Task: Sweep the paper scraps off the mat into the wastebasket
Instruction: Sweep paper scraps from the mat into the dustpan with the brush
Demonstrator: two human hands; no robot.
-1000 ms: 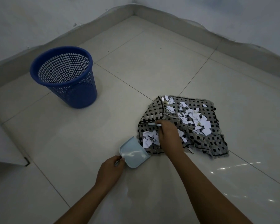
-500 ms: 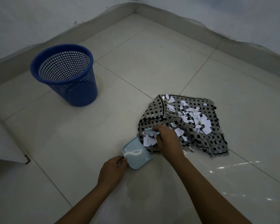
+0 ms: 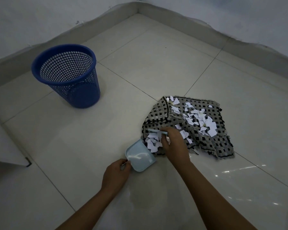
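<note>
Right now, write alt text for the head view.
A right hand sweeps white paper scraps with a small brush off a checked woven mat toward a light blue dustpan held by the left hand. A blue mesh wastebasket stands apart.

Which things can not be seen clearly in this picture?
Head view only:
- Brush: the right hand covers most of it.
- Dustpan handle: hidden inside the left hand.
- Wastebasket bottom: too dark to tell its contents.
- White object: cut off by the left edge.
</note>
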